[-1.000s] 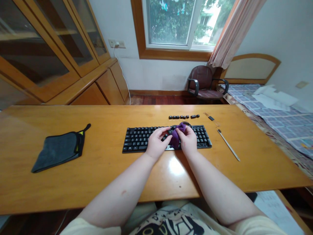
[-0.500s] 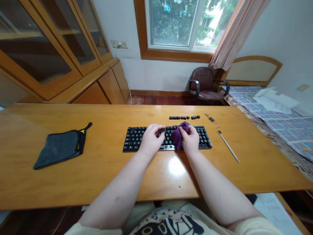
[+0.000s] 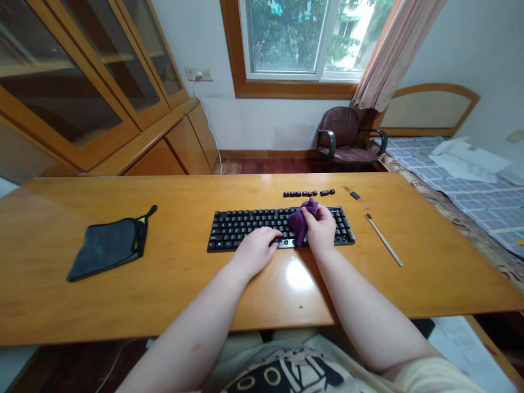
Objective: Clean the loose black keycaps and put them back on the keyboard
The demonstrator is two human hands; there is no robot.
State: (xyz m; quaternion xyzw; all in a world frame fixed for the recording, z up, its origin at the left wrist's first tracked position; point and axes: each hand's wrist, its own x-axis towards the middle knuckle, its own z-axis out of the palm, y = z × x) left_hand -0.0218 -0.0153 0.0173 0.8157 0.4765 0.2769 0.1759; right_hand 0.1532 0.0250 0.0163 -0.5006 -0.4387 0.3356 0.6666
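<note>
A black keyboard (image 3: 235,226) lies on the wooden table in front of me. Over its right part, my right hand (image 3: 321,229) pinches a crumpled purple cloth (image 3: 298,222), which drapes down across the keys. My left hand (image 3: 257,248) is at the keyboard's near edge, its thumb and fingers closed around dark keys beside the space bar. Whether a single key is gripped there cannot be made out. Behind the keyboard, several loose black keycaps (image 3: 301,194) stand in a row.
To the right are a thin stick with a dark brush tip (image 3: 385,241) and a small dark piece with thin wires (image 3: 355,195). A folded grey cloth (image 3: 108,248) with black edging rests on the left of the wooden table (image 3: 184,305). Beyond stands an office chair (image 3: 344,134).
My left hand has dropped from the middle key rows to the keyboard's near edge. The purple cloth has shifted slightly in my right hand, which stays over the right part.
</note>
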